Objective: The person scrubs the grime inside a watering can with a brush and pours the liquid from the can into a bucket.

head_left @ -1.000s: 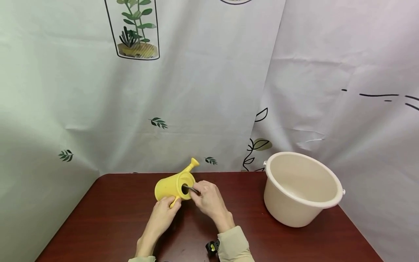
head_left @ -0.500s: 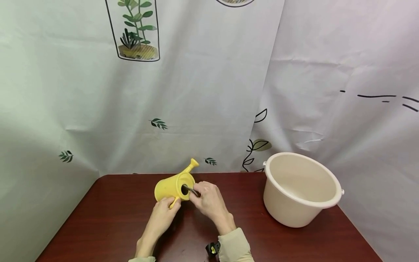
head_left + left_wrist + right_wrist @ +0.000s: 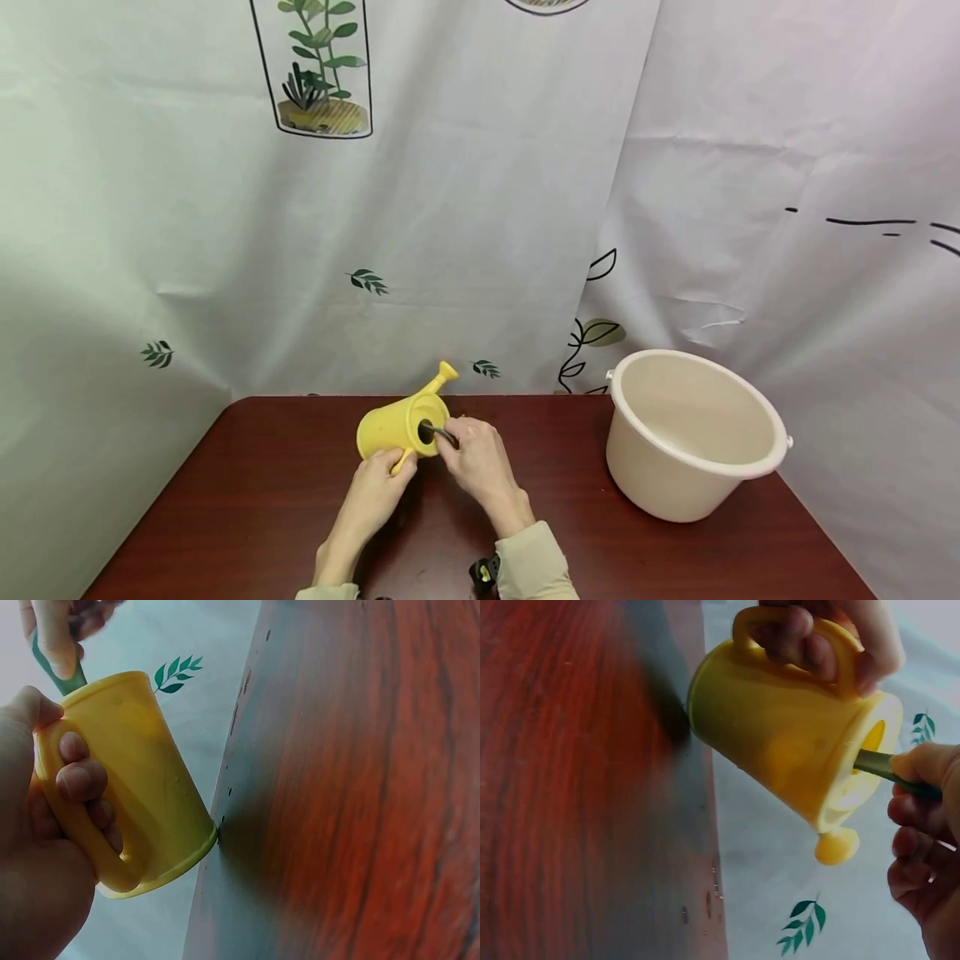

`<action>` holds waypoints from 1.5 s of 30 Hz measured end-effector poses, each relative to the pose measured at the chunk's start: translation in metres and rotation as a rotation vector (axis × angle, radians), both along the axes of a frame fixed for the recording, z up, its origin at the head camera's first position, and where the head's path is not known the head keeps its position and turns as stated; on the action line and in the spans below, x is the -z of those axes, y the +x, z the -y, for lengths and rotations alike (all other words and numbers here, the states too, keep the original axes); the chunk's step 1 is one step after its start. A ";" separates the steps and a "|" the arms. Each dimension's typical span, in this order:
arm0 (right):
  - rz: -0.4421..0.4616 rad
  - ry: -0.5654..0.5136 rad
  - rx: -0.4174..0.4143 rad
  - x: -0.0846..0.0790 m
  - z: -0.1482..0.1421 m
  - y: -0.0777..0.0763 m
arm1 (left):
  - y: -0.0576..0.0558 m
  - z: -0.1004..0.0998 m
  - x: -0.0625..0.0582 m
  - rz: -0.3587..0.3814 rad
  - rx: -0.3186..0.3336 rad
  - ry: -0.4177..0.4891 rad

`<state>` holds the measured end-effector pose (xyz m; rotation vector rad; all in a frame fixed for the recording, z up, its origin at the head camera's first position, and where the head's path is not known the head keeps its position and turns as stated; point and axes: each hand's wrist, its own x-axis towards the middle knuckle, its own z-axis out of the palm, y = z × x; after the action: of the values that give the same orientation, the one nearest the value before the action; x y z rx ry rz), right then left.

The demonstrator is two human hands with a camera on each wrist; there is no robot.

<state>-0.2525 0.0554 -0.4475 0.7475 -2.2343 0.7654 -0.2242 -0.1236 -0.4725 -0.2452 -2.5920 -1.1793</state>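
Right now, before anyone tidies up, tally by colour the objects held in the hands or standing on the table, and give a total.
Yellow: 1 (watering can, in the left hand)
Green: 1 (slim tool, in the right hand)
Cream: 1 (bucket, on the table)
Total: 3

This looks like a small screened-off booth; whether in a home, an office or elsewhere cannot be told. Beyond the left hand and the right hand rises a creased white sheet, printed with leaf sprigs and a plant jar. It also stands to either side of the hands. Beneath them is a dark red wood-grained table, its far edge by the sheet.
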 end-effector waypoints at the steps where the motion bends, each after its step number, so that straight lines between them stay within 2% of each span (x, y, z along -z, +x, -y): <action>1: 0.017 0.002 0.009 0.001 0.000 0.000 | 0.000 -0.001 -0.001 0.005 0.003 0.002; 5: 0.091 0.009 0.046 0.003 0.002 -0.001 | 0.000 -0.001 -0.002 0.030 0.016 -0.001; 8: 0.112 0.005 0.058 0.005 0.002 0.000 | -0.001 -0.001 -0.002 0.043 0.016 -0.010; 18: 0.030 -0.016 0.024 -0.003 -0.001 0.002 | -0.003 -0.002 -0.002 0.041 0.015 -0.003; 23: 0.024 -0.017 0.006 -0.010 -0.003 0.005 | -0.002 -0.001 -0.002 0.022 0.011 -0.007; 31: 0.003 -0.012 -0.018 -0.019 -0.004 0.009 | -0.001 0.000 -0.004 0.053 0.004 0.010; 41: 0.015 -0.023 -0.037 -0.017 -0.005 0.010 | 0.000 -0.001 -0.004 0.038 0.016 -0.003; 45: 0.027 -0.036 -0.027 -0.014 -0.004 0.008 | 0.000 -0.002 -0.005 0.062 0.012 -0.004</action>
<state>-0.2442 0.0593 -0.4333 0.7556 -2.2326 0.8318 -0.2242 -0.1219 -0.4676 -0.2292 -2.6505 -1.2043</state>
